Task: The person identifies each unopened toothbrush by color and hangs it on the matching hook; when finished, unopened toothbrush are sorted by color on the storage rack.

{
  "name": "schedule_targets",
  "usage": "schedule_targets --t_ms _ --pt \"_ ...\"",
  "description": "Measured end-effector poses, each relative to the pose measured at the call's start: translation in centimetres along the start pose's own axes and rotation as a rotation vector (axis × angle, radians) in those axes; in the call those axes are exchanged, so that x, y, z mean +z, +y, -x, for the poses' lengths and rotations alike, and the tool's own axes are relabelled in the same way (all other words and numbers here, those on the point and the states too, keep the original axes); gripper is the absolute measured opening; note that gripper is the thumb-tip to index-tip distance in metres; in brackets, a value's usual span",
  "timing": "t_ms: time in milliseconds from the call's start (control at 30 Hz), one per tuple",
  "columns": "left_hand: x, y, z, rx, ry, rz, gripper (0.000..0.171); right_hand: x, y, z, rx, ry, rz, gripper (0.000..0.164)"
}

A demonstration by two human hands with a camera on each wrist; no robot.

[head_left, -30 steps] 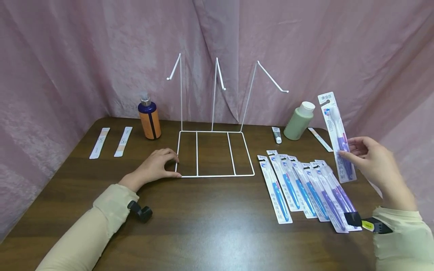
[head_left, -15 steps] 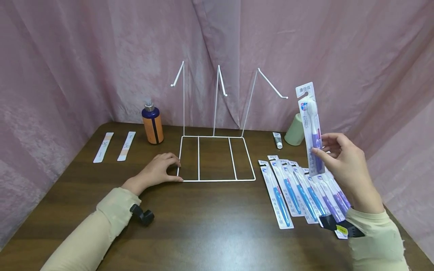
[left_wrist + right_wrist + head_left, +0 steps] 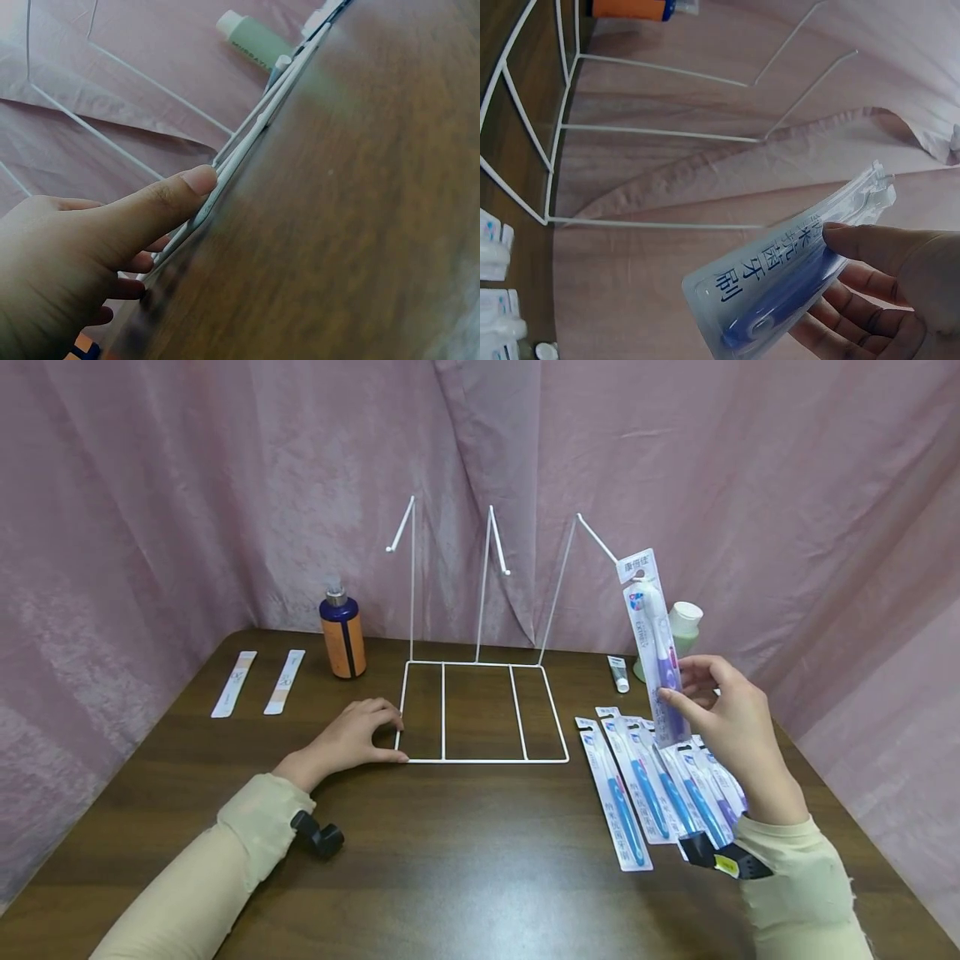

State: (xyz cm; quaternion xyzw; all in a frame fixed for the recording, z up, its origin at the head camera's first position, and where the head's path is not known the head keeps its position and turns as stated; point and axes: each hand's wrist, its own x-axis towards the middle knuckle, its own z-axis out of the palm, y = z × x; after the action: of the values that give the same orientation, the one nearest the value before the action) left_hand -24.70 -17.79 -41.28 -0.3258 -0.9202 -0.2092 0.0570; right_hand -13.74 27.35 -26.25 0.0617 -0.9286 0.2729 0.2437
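My right hand [image 3: 731, 718] pinches a packaged toothbrush [image 3: 652, 643] with a purple handle between thumb and fingers, holding it nearly upright above the table. Its hanging hole is near the top of the card. In the head view the card's top overlaps the tip of the right hook [image 3: 597, 538] on a white wire rack [image 3: 487, 762]; I cannot tell whether they touch. From the right wrist, the pack [image 3: 772, 277] hides that hook. My left hand [image 3: 348, 737] grips the rack's front left corner, its thumb [image 3: 199, 180] on the wire and fingers curled behind.
Several toothbrush packs [image 3: 613, 793], blue and purple, lie fanned out on the right. Behind them are a small tube [image 3: 618, 675] and a green bottle [image 3: 685, 625]. An orange pump bottle [image 3: 343, 639] and two slim sachets [image 3: 234, 685] are at the left. A pink curtain [image 3: 300, 485] hangs behind.
My right hand has carried the toothbrush pack leftward from beyond the other packs to the rack's right hook. My left hand has stayed on the rack; the head view has shifted slightly.
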Motion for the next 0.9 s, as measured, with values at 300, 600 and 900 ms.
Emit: schedule_targets --t_ms 300,600,900 --pt "0.1 -0.1 0.0 0.009 0.007 -0.011 0.049 2.2 -0.3 -0.6 -0.044 0.017 -0.042 0.04" --pt "0.2 -0.1 -0.1 -0.005 -0.01 -0.025 0.048 5.4 0.2 -2.6 -0.025 0.086 -0.083 0.039" --pt "0.0 0.2 0.1 -0.003 -0.004 -0.028 0.048 7.5 0.4 -4.6 0.04 0.087 -0.126 0.038"
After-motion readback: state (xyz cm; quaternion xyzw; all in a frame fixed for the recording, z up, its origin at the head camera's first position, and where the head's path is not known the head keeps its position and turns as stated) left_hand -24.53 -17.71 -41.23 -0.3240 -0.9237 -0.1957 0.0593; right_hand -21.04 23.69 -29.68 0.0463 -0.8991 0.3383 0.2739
